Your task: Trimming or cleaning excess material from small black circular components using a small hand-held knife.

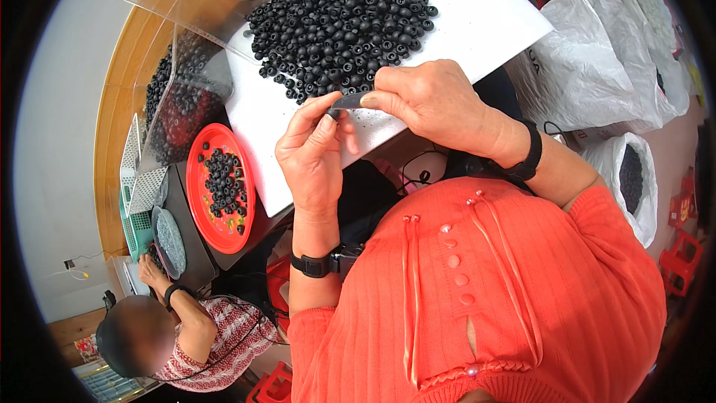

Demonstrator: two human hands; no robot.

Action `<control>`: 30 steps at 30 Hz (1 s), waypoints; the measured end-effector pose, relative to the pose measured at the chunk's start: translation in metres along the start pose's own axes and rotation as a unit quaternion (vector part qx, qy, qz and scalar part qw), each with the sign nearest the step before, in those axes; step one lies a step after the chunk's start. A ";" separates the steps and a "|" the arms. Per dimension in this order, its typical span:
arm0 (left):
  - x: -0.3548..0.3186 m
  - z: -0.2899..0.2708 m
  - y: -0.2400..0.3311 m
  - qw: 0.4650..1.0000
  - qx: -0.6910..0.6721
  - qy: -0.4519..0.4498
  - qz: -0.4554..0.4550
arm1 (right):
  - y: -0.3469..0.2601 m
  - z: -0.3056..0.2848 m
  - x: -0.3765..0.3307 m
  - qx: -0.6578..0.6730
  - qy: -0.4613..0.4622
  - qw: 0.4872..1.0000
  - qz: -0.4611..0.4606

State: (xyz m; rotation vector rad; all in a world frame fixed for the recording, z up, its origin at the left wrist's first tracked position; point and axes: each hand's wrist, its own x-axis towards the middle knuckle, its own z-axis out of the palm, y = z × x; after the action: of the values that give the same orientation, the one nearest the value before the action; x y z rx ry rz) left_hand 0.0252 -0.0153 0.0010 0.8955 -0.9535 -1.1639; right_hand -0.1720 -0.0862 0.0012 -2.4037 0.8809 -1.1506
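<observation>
My left hand (313,145) pinches a small round black piece (333,113) between thumb and fingertips. My right hand (436,101) grips a small knife, and its dark blade (349,101) lies against or just over that piece. Both hands meet above the near edge of a white board (473,11). Just beyond them, a big heap of small black pieces (339,26), many with a round hole, covers much of the board. Dark crumbs are scattered on the board near my fingers.
To the left sits a red plate (196,205) with more black pieces. Clear plastic bins (160,101) and a green basket (136,227) stand beyond it. A co-worker's hand (153,275) reaches in at lower left. White sacks (589,52) and red stools (679,261) are on the right.
</observation>
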 end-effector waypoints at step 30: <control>-0.003 0.007 -0.005 1.000 -0.008 0.016 0.010 | 0.001 0.001 0.001 -0.022 -0.019 0.999 -0.012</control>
State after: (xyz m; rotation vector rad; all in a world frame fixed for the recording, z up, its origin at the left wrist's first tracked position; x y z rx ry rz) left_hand 0.0169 -0.0140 -0.0016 0.8871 -0.9253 -1.1355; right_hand -0.1716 -0.0871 0.0008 -2.4698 0.8774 -1.0998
